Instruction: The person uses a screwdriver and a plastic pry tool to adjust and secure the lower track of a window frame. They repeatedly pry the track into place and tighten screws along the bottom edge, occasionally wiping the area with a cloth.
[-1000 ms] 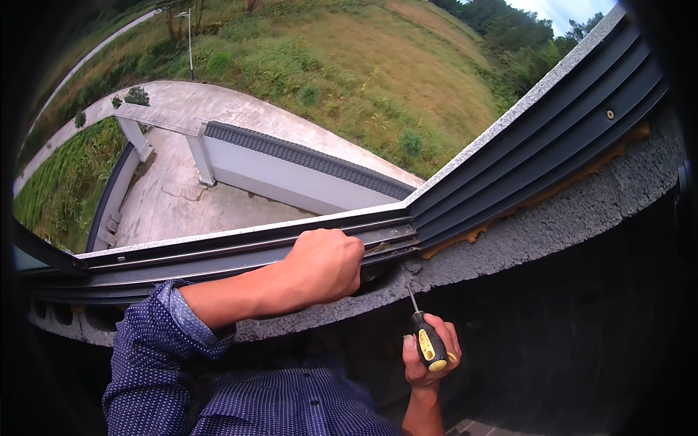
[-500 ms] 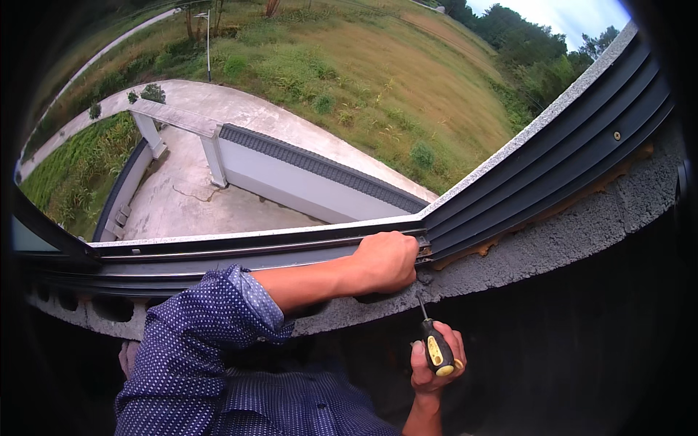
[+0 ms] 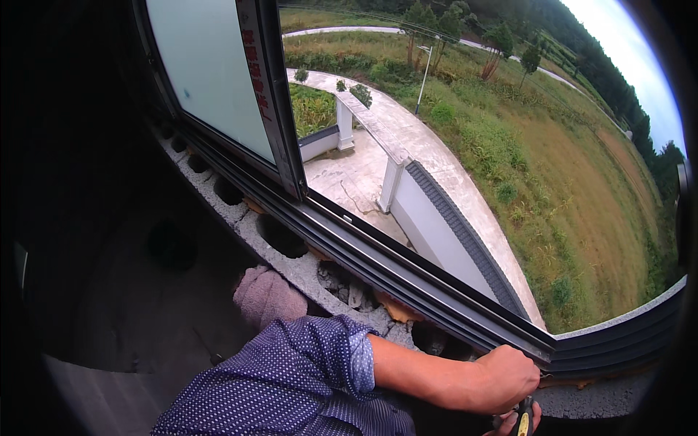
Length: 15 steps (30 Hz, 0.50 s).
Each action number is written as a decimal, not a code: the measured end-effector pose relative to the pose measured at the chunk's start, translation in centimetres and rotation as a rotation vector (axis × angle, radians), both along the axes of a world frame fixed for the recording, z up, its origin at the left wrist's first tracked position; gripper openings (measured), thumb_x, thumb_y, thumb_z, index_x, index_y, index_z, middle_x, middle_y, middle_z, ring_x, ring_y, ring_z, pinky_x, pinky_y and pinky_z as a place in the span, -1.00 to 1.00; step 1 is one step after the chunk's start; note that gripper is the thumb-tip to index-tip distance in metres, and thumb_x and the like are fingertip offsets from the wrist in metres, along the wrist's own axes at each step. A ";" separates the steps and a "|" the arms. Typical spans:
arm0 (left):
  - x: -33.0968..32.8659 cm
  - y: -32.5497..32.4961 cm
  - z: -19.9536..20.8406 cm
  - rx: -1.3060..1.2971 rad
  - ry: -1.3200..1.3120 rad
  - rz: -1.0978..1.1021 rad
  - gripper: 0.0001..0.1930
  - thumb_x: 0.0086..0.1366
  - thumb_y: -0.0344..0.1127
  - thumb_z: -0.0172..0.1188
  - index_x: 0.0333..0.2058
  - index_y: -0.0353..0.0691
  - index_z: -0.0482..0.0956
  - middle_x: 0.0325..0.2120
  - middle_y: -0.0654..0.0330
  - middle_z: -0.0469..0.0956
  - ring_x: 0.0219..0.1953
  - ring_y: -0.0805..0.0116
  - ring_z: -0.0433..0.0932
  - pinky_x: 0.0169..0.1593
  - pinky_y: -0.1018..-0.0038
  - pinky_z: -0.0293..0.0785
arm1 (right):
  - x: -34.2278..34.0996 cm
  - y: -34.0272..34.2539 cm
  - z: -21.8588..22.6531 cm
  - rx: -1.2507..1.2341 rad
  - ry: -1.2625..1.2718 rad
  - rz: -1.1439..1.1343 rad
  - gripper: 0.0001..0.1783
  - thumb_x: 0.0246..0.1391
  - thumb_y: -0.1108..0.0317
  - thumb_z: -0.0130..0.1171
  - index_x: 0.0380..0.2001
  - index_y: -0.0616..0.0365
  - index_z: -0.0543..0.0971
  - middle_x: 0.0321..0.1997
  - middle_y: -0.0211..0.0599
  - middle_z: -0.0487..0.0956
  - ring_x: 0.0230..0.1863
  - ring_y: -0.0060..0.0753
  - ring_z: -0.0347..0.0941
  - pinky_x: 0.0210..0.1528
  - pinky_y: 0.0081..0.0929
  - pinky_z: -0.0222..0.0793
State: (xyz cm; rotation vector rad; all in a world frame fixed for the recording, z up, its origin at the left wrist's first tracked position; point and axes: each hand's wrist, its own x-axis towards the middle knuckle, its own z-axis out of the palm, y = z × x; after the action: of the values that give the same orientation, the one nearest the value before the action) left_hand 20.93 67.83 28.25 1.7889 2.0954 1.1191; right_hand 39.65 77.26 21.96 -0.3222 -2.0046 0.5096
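My left hand (image 3: 507,374) is closed in a fist at the right corner of the dark window track (image 3: 436,299). Whatever its fingers may be pinching is hidden beneath them. Just below it, at the lower edge of the view, my right hand (image 3: 536,413) grips a screwdriver (image 3: 523,419) by its black and yellow handle. The screwdriver's shaft and tip are out of sight behind the left hand. To the right of the fist, the dark side frame (image 3: 618,340) meets the track.
A sliding glass sash (image 3: 211,69) stands at the upper left. Along the track runs a rough hollow-block sill (image 3: 251,231) with open holes and rubble. A pinkish-grey cloth (image 3: 269,298) lies bunched against it. Outside, far below, are a white wall (image 3: 436,218) and a grassy field.
My view has swung left and tilted, bringing in the sash and the cloth. The screwdriver has come up close under my left hand, which stays at the corner.
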 end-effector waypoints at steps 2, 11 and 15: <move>0.1 -3.6 -0.2 0.067 0.004 0.100 -0.77 -0.02 -0.27 0.38 -0.43 -0.32 0.73 -0.50 -0.04 0.72 -0.39 -0.05 0.77 -0.32 0.14 0.70 | -1.9 -1.5 1.2 -0.070 0.025 0.064 -0.68 0.25 0.29 0.31 -0.18 0.43 0.68 -0.07 0.27 0.71 -0.13 0.23 0.70 -0.03 0.06 0.67; 0.6 -20.8 -2.6 0.068 -0.187 0.726 -0.87 0.46 -0.32 0.21 -0.26 -0.25 0.60 -0.54 -0.08 0.64 -0.44 -0.18 0.68 -0.37 0.08 0.60 | -4.5 -1.2 -0.6 0.134 -0.084 0.281 -0.60 0.16 0.20 0.35 -0.15 0.39 0.68 -0.16 0.12 0.73 -0.28 0.08 0.65 -0.20 -0.08 0.57; -0.3 -28.2 -3.1 0.014 -0.236 1.067 -0.83 0.48 -0.28 0.23 -0.24 -0.26 0.67 -0.54 -0.06 0.64 -0.48 -0.11 0.67 -0.37 0.14 0.57 | -4.0 -2.2 -1.7 0.037 -0.144 0.306 -0.54 0.16 0.16 0.36 -0.09 0.39 0.68 -0.17 0.06 0.73 -0.28 0.04 0.63 -0.19 -0.10 0.56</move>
State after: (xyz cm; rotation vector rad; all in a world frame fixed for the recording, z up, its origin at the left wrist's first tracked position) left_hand 20.63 39.66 25.15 0.3694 2.8833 1.4059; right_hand 35.60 75.08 20.24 -0.0279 -2.2150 0.6541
